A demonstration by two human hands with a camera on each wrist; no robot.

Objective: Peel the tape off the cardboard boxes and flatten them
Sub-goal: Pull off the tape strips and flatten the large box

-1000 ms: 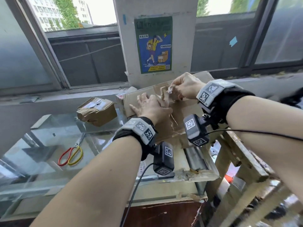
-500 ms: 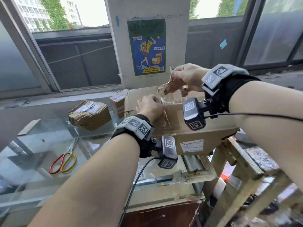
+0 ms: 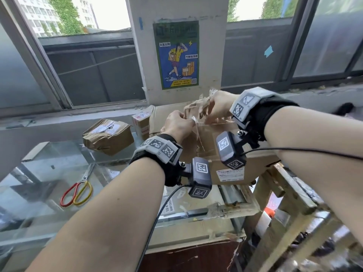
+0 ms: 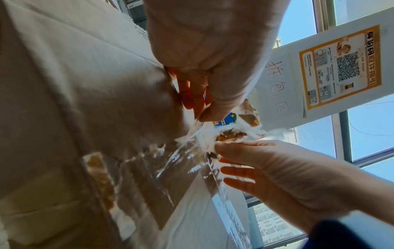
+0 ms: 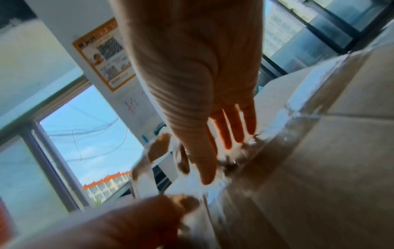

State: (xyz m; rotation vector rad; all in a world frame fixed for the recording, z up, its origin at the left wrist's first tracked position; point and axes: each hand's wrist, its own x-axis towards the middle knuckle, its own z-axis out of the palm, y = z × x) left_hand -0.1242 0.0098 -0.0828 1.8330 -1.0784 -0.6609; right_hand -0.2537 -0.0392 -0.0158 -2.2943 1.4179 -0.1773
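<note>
A large brown cardboard box [image 3: 261, 167] lies on the glass counter's right end; its face also fills the left wrist view [image 4: 64, 84] and the right wrist view [image 5: 341, 151]. Clear tape [image 3: 197, 116] with torn cardboard bits stuck to it rises off the box top, one end still stuck down. My left hand [image 3: 187, 120] pinches a strand of it at the fingertips [image 4: 202, 116]. My right hand [image 3: 214, 108], just right and higher, pinches the crumpled tape [image 4: 181, 161] between thumb and fairly straight fingers [image 5: 213, 151]. The two hands are a few centimetres apart.
A crushed small box [image 3: 108, 136] and a labelled small box [image 3: 141, 122] sit at the counter's back. Red-and-yellow scissors [image 3: 78, 191] lie on the glass top [image 3: 49, 169]. A rough wooden frame [image 3: 284, 195] stands at the right. Windows and a poster [image 3: 176, 54] are behind.
My left hand lifted off the box top, where it pressed flat, and took hold of the tape. My right hand pulled the tape up and away from the box.
</note>
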